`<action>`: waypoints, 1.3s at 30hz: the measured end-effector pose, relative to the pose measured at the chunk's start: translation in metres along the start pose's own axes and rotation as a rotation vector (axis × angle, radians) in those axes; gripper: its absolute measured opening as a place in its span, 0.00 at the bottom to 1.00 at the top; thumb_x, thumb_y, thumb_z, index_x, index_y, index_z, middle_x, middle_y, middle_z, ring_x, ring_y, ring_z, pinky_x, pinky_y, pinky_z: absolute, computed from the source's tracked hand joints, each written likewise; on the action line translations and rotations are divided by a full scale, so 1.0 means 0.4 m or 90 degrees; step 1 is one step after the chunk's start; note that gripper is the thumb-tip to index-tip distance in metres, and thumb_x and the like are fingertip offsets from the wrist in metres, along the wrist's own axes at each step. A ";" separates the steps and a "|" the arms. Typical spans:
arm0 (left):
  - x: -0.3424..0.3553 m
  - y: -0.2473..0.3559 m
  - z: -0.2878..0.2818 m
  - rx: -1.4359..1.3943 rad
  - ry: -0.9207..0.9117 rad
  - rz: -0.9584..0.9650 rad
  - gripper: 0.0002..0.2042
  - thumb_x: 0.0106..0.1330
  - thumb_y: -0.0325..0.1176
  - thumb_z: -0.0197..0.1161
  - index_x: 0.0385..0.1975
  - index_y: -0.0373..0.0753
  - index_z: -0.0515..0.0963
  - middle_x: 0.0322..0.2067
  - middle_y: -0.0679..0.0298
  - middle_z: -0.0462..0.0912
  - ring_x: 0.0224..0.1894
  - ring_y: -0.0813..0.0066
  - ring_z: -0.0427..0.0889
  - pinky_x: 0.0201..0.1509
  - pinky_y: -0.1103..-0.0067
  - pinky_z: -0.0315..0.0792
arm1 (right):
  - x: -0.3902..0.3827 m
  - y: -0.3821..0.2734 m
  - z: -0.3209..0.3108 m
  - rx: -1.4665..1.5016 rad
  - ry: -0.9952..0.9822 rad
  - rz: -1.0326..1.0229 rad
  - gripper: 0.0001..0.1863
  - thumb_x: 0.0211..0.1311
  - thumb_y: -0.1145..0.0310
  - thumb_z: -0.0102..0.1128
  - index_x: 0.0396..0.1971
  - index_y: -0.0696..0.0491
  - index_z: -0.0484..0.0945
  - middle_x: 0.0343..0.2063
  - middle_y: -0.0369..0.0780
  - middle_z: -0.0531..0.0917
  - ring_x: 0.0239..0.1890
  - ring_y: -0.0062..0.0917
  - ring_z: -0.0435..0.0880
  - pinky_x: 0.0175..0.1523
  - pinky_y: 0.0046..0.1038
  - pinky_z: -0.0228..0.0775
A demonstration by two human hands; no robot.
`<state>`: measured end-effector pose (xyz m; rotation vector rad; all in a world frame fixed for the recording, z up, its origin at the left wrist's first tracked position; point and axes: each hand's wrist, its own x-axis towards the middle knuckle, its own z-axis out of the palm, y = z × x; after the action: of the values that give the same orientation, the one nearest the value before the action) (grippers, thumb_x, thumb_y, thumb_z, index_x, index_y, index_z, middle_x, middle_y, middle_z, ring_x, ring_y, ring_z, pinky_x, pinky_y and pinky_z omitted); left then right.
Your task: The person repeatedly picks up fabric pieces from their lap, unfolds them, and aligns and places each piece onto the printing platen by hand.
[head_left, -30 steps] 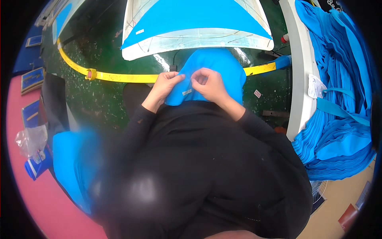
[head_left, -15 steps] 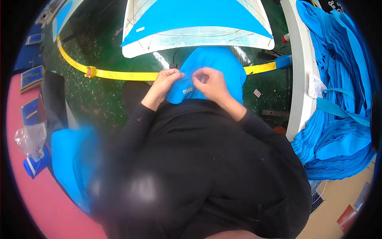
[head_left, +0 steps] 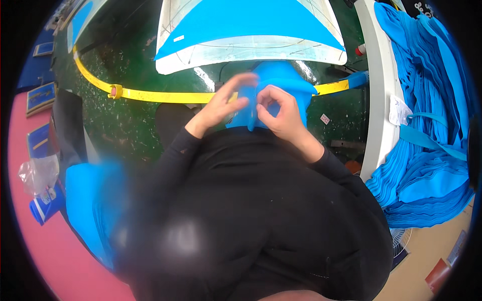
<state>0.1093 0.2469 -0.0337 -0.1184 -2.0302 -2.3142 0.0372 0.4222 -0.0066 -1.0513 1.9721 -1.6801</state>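
The blue cloth (head_left: 283,76) lay just beyond the right hand (head_left: 284,114), its narrow hanging fold running fore and aft at that nearer grip, where thumb and forefinger seemed to pinch the edge. The left hand (head_left: 219,106), blurred, hung just left of the fold, fingers spread.

Two bare hands at a smooth bright-blue cloth (head_left: 283,75)
The right hand (head_left: 282,114) pinches its edge; the blurred left hand (head_left: 221,106), fingers parted, is just beside. Layered blue fabric (head_left: 427,90) lies at right.
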 end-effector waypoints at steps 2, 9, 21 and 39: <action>0.009 -0.015 0.005 0.029 -0.088 -0.135 0.18 0.58 0.37 0.64 0.42 0.33 0.71 0.36 0.65 0.74 0.39 0.81 0.72 0.43 0.82 0.69 | -0.007 -0.001 -0.001 0.018 0.038 0.010 0.03 0.46 0.78 0.57 0.23 0.57 0.72 0.22 0.35 0.75 0.22 0.19 0.73 0.31 0.21 0.64; 0.050 0.061 0.096 -0.071 -0.019 -0.162 0.09 0.62 0.36 0.61 0.28 0.36 0.78 0.24 0.73 0.76 0.29 0.90 0.72 0.33 0.88 0.67 | -0.076 -0.008 -0.033 -0.102 0.103 -0.058 0.30 0.38 0.72 0.66 0.48 0.54 0.70 0.51 0.45 0.70 0.50 0.35 0.70 0.53 0.31 0.62; 0.027 0.229 0.103 -0.293 0.044 -0.110 0.11 0.61 0.32 0.59 0.38 0.32 0.75 0.34 0.63 0.79 0.37 0.79 0.76 0.43 0.81 0.69 | -0.249 0.178 -0.368 -0.538 0.373 0.185 0.10 0.50 0.73 0.53 0.33 0.57 0.77 0.33 0.44 0.80 0.39 0.37 0.79 0.44 0.29 0.69; -0.054 0.396 -0.159 -0.466 0.347 0.245 0.14 0.69 0.39 0.49 0.40 0.33 0.72 0.35 0.55 0.80 0.38 0.69 0.80 0.47 0.69 0.72 | -0.028 -0.142 -0.461 -0.052 -0.122 0.228 0.16 0.66 0.64 0.51 0.30 0.64 0.76 0.22 0.31 0.75 0.28 0.12 0.69 0.33 0.20 0.63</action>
<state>0.1451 0.1630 0.1121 0.0791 -0.7879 -2.3509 -0.0625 0.5570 0.0893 -0.7930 1.9759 -1.2734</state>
